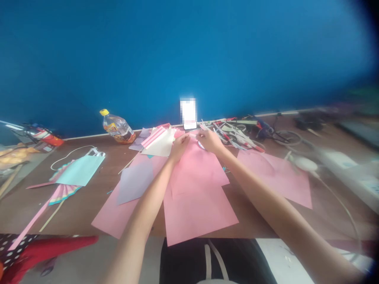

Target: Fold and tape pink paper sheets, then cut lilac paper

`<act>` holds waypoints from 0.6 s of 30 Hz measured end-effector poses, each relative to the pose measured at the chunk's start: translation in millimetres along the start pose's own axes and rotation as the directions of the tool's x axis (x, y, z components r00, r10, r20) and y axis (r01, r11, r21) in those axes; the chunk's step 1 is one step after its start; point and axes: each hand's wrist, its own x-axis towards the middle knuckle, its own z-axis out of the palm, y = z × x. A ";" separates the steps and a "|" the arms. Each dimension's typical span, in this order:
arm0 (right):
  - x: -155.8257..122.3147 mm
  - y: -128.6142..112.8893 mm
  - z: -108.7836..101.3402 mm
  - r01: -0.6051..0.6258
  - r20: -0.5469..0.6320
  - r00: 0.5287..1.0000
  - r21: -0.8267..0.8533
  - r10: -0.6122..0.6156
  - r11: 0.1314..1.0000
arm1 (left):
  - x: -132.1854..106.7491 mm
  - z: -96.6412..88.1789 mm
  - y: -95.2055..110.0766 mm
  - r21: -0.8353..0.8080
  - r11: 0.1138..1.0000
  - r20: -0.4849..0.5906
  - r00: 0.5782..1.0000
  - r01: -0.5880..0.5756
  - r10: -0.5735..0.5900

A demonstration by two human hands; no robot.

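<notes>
My left hand (179, 146) and right hand (209, 140) pinch the far edge of an unfolded pink sheet (197, 173) on the desk (97, 156); 1 pleated fan (65, 192) lies finished nearby.

The left forearm (148, 213), coming in from 7 o'clock, and the right forearm (266, 205), coming in from 5 o'clock, are long, slender and bare all the way to the wrist. The left grip (179, 146) and the right grip (209, 141) are bare too, with slim fingers; the nails are too blurred to make out. At 6 o'clock a black garment (183, 260) covers the lap, and two white cords (206, 254) hang down its front, one straight and one curving towards 5 o'clock.
</notes>
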 end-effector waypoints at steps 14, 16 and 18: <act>3.1 4.5 -0.2 -0.062 0.018 0.998 0.022 0.062 0.998 | 0.5 1.4 -2.7 -0.067 0.998 0.031 0.999 0.021 -0.018; 3.0 4.5 -0.2 -0.065 0.020 0.998 0.021 0.065 0.998 | 0.3 1.2 -2.9 -0.066 0.998 0.029 0.999 0.016 -0.014; 2.4 4.1 -0.2 -0.066 0.018 0.998 0.022 0.066 0.998 | 0.0 0.9 -2.3 -0.061 0.998 0.027 1.000 0.006 -0.004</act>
